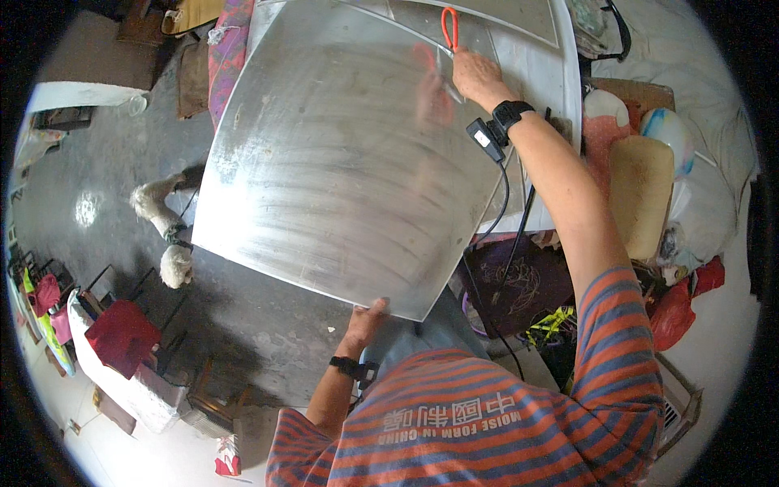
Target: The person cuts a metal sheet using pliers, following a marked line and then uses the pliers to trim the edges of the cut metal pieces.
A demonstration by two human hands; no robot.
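A large silvery metal sheet slants across the middle, its shiny face smudged with curved streaks. Its near edge is pinched by my left hand, the thumb on top and the fingers hidden underneath. My right hand, at the sheet's far right side, is closed around a pair of scissors with an orange handle loop. The loop sticks out beyond the hand, and a thin metal blade shows below it, close to the sheet. A red reflection of the handle lies on the metal.
A white-topped table supports the sheet's far part. To the left, a small white dog stands on the grey floor, near a red cloth. A dark cable hangs from my right wrist. A tan tray sits among items at right.
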